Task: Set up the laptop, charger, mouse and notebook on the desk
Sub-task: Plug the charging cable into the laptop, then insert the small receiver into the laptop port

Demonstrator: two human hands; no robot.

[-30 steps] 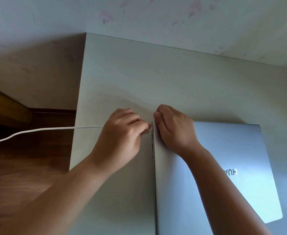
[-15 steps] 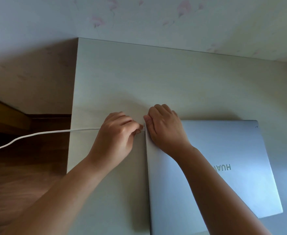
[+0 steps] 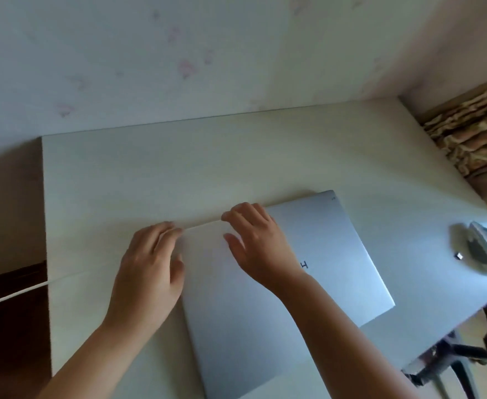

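A closed silver laptop lies on the pale desk, turned a little askew. My left hand rests against its left edge with the fingers stretched out and loose. The white charger cable comes up from the floor on the left, crosses the desk edge and runs under that hand; its plug is hidden. My right hand lies flat on the lid near the back left corner, fingers spread. A grey mouse sits at the desk's right edge. No notebook is in view.
A small USB dongle lies just left of the mouse. The wall runs along the desk's far edge. A chair base stands below the right front corner, and a stone-patterned surface is at the far right.
My left hand's pinch at the plug has loosened into stretched fingers. My right hand has flattened and spread on the lid. The view has swung right, bringing the mouse into sight.
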